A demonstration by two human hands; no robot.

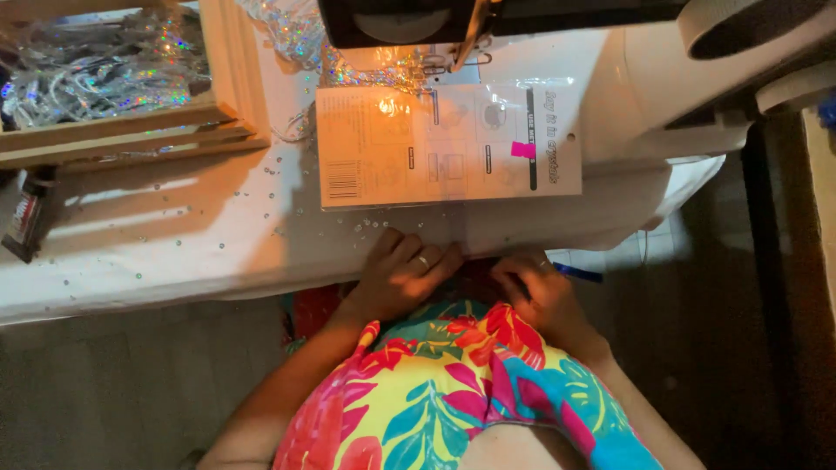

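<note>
Head view showed a white surface (174, 252) scattered with sequins; a wooden box (131, 130) held glittery trim (96, 70); left hand (401, 274) lay flat, fingers apart; right hand (535, 292) curled, its grip unclear.

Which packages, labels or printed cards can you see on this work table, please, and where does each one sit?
Flat clear packet with a white printed card: middle of the table, just beyond both hands; rectangular, with line drawings, a barcode panel at its left end, a black strip at its right end.
Small pink sticker: on that packet, right of centre; rectangular.
Dark tube with a red and white label: left edge of the white table; lying flat.
</note>
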